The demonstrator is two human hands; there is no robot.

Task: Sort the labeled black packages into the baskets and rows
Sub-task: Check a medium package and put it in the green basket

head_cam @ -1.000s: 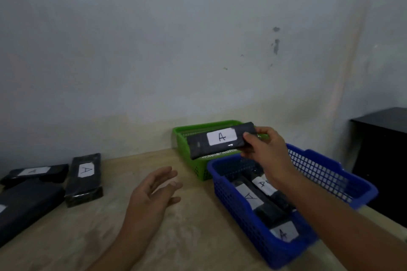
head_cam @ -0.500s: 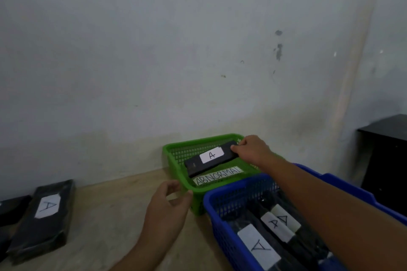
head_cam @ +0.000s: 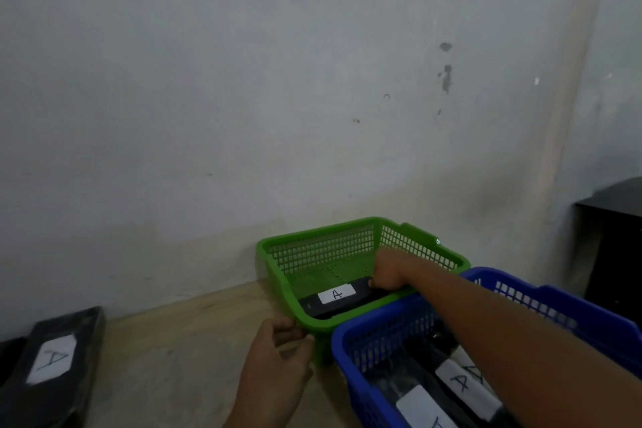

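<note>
A black package with a white "A" label (head_cam: 333,299) lies low inside the green basket (head_cam: 278,264) near its front wall. My right hand (head_cam: 389,271) reaches into the basket and grips the package's right end. My left hand (head_cam: 278,361) holds the basket's front left corner with curled fingers. The blue basket (head_cam: 351,347) stands in front, at the right, with several "A" labelled black packages (head_cam: 465,389) in it. My right forearm crosses above it.
Another black "A" package (head_cam: 52,358) lies on the wooden table (head_cam: 180,351) at the far left, with a dark package beside it at the frame edge. The wall stands right behind the green basket. A black cabinet (head_cam: 611,243) is at the right.
My right hand has lowered the package from the green basket's rim down to its floor. My left hand moved forward and took hold of the basket's corner.
</note>
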